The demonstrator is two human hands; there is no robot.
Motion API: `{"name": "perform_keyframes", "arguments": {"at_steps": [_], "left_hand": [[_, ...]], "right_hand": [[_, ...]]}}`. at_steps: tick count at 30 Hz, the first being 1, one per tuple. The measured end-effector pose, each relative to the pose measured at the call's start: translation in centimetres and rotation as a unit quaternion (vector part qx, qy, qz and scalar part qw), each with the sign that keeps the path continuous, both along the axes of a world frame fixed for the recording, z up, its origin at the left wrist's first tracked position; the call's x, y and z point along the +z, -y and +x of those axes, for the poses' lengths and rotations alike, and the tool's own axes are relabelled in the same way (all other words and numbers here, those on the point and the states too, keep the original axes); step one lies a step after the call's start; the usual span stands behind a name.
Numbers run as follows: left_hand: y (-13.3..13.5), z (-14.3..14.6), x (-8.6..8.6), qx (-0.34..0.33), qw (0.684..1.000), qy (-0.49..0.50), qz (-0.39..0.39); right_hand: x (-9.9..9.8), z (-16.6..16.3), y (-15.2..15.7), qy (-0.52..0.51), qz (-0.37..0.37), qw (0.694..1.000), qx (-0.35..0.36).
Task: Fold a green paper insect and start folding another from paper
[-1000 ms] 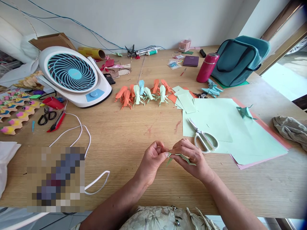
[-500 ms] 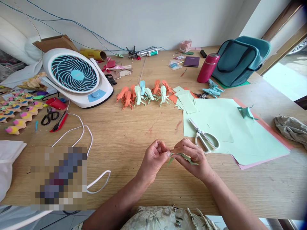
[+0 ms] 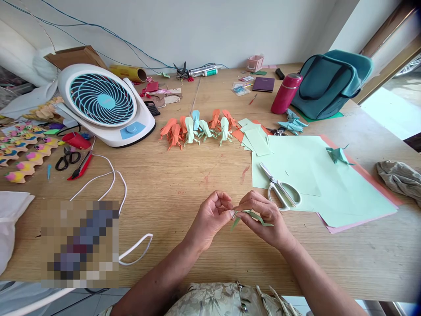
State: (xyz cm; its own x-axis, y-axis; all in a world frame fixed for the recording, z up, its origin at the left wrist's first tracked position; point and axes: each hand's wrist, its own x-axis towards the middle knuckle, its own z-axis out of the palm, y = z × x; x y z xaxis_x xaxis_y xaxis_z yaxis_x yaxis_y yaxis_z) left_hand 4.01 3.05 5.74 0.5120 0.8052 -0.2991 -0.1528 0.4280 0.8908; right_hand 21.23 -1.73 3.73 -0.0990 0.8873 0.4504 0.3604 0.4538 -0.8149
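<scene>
A small folded piece of light green paper is pinched between my two hands above the near part of the table. My left hand grips its left end between thumb and fingers. Around its upper and right side are the fingers and thumb of my right hand, which cover much of the fold. White-handled scissors lie partly spread on large light green sheets, just beyond my right hand. Farther back stands a row of folded paper figures in orange, green and blue.
Small green paper pieces lie beside the figures. A white fan stands at the left, its cord looping over the table. At the back right are a magenta bottle and a teal bag. Black scissors lie left.
The fingers of my left hand have lifted and loosened slightly, while its thumb stays at the paper. My right hand has hardly moved.
</scene>
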Motion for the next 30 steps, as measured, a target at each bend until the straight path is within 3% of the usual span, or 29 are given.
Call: {"name": "perform_keyframes", "arguments": {"at_steps": [12, 25, 30], "left_hand": [[-0.19, -0.22, -0.05, -0.013, 0.998, -0.028, 0.052], [-0.58, -0.49, -0.07, -0.036, 0.997, -0.052, 0.051], [-0.84, -0.74, -0.3, -0.058, 0.988, -0.103, 0.101]], "right_hand": [[0.28, 0.04, 0.03, -0.029, -0.057, 0.997, 0.031], [0.23, 0.2, -0.14, -0.004, -0.034, 0.999, 0.011], [-0.08, 0.28, -0.14, 0.002, -0.04, 0.999, 0.012]]}}
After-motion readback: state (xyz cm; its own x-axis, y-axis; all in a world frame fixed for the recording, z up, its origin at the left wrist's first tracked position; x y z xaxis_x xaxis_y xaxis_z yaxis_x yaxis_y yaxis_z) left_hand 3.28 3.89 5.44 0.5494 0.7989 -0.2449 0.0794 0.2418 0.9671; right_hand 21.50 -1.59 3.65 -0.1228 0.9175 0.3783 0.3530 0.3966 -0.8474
